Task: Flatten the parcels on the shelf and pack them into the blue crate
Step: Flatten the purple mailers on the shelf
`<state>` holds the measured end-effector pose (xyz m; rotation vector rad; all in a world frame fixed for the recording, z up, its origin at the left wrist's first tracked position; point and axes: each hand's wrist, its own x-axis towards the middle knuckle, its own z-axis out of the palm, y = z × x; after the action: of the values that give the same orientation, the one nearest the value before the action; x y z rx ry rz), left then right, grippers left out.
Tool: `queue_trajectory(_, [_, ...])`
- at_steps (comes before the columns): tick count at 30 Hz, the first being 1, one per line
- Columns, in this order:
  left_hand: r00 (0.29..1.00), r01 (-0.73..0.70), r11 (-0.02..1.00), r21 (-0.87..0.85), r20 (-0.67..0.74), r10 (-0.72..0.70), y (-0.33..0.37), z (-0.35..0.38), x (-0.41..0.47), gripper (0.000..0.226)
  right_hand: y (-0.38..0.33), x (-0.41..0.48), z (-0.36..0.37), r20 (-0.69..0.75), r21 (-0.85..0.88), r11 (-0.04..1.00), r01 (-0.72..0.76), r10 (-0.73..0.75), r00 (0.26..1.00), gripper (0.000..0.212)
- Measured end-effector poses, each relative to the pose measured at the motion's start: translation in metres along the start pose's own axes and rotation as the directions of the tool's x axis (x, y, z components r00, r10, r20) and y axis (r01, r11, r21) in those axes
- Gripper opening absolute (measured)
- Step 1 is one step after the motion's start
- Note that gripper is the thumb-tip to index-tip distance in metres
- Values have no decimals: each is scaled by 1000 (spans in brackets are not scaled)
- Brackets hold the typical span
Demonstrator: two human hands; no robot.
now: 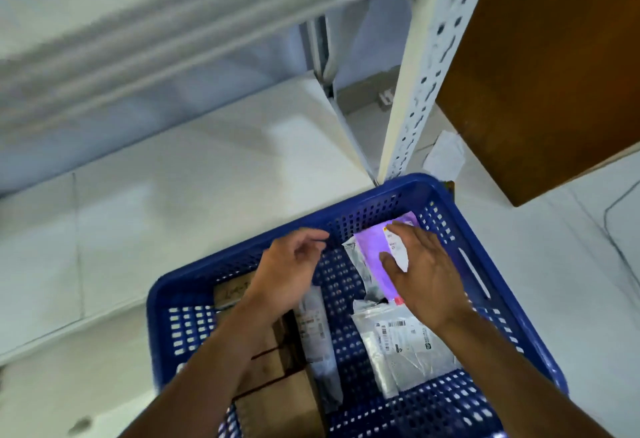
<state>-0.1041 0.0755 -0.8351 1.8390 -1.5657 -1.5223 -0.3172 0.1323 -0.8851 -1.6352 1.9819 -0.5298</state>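
Purple parcel (372,250) lies in far right part of blue crate (478,257), on crate floor. Right hand (424,275) palm-down, fingers spread, pressing flat on it, gripping nothing. Left hand (287,273) hovers over crate middle, fingers loosely curled, empty, forearm reaching in from near edge. Grey parcel (405,347) near right side; brown parcel (277,389) near left. White shelf upright (419,84) beyond crate.

The pale tiled floor (214,174) carries the blue crate (485,257), beside the white shelf upright (415,91).
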Motion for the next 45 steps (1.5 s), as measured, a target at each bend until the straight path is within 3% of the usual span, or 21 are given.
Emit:
queue_trajectory(10, [961, -261, 964, -54, -107, 254, 191, -145, -121, 28, -187, -10, -181, -116, 126, 980, 156, -141, 983, 44])
queue_trajectory(16, [947, -320, 943, 87, 62, 316, 281, -194, -204, 24, -278, -31, -284, -174, 100, 961, 256, -237, 956, 42])
queue_trajectory(22, [910, -413, 905, 101, -2, 415, 348, -250, -283, 24, -354, -57, -379, -222, 43, 943, 331, -314, 923, 39])
queue_trajectory(31, [764, -587, 786, 194, -188, 617, 475, -369, -401, 20, -492, -92, -509, -287, -84, 862, 500, -502, 816, 36])
queue_trajectory(40, [582, -663, 656, 361, -302, 755, 549, -440, -509, 20, -600, -110, -594, -423, -254, 687, 681, -712, 560, 24])
queue_trajectory(45, [527, -552, 617, 561, -339, 779, 574, -461, -528, 21, -623, -94, -628, -404, -321, 711, 626, -700, 588, 25])
